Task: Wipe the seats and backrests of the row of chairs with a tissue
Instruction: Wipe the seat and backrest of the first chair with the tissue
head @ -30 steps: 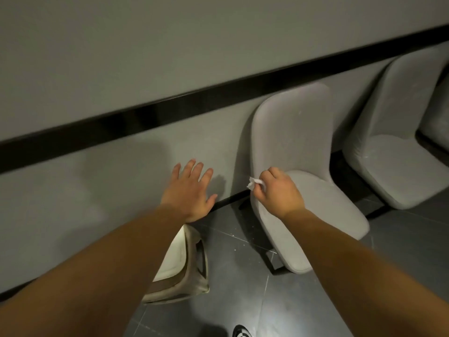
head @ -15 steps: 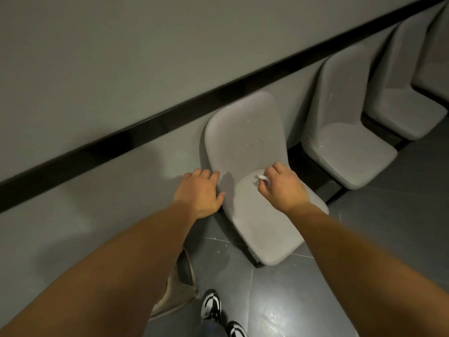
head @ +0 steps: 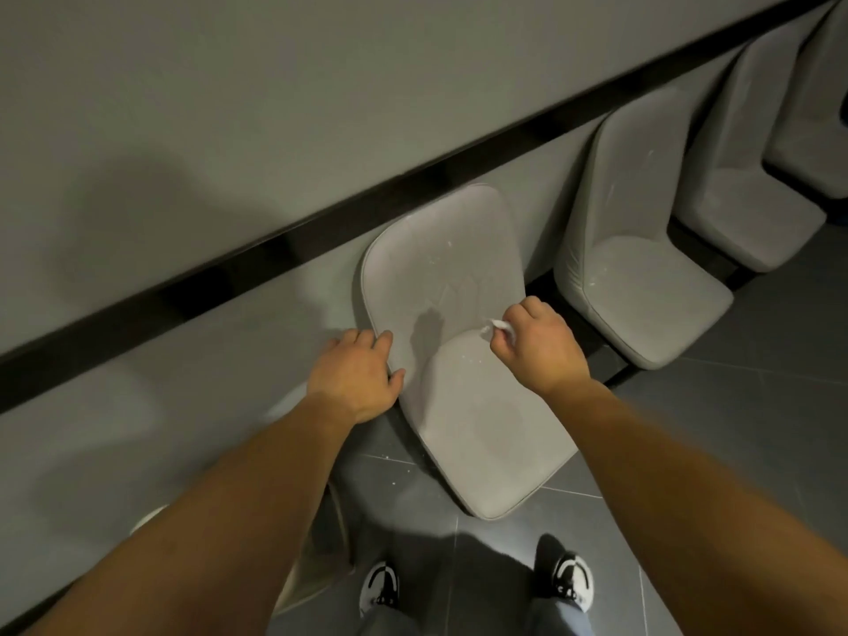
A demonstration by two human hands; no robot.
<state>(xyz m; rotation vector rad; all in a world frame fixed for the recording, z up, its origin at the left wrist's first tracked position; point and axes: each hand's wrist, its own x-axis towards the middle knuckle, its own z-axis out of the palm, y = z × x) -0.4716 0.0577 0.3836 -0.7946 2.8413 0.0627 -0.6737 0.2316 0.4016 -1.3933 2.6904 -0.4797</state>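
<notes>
Head view: grey chairs [head: 472, 406] along grey wall [head: 275, 107], dark tiled floor [head: 734, 429].

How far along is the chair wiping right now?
Nothing looks finished. In hand: the right hand grips the tissue where the nearest chair seat meets its backrest; the left hand holds that chair's edge. Left: white specks on its backrest, and the next chair.

Matt grey upholstered chair [head: 482, 429], glossy floor tiles [head: 734, 429]
</notes>
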